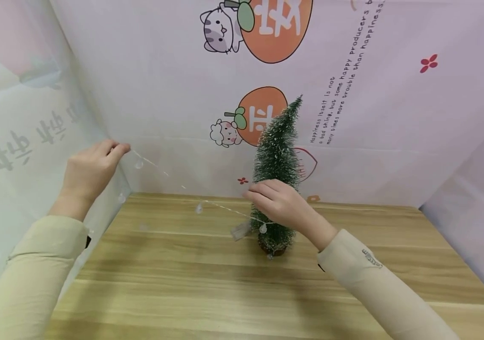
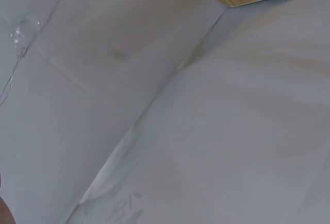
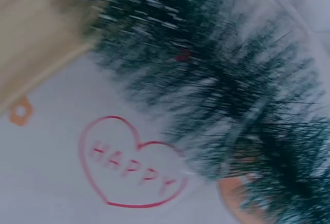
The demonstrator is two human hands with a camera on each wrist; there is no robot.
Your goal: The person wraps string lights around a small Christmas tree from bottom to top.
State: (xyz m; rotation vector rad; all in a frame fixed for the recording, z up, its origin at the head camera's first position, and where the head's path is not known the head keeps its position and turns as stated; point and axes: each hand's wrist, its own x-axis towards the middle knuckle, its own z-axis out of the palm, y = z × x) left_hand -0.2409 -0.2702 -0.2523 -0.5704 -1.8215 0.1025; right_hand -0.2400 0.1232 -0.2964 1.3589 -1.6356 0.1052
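Note:
My left hand (image 1: 93, 170), raised at the left, pinches the thin clear wire of a string of lights (image 1: 229, 209) between thumb and fingers. From there the wire slopes down to the right, with clear teardrop bulbs along it, to the lower part of a small green frosted Christmas tree (image 1: 278, 156). One bulb (image 2: 25, 30) hangs at the upper left of the left wrist view. In front of the tree's lower half is my right hand (image 1: 278, 203), fingers loosely bent, just above the wire; nothing shows at its fingertips. The tree (image 3: 206, 74) is blurred in the right wrist view.
The tree stands upright on a round brown base (image 1: 277, 251) on the wood-grain table (image 1: 182, 293). Beside its foot lies a small pale translucent piece (image 1: 240, 231). A printed white cloth (image 1: 161, 94) hangs behind the table, and pale cloth also covers both sides.

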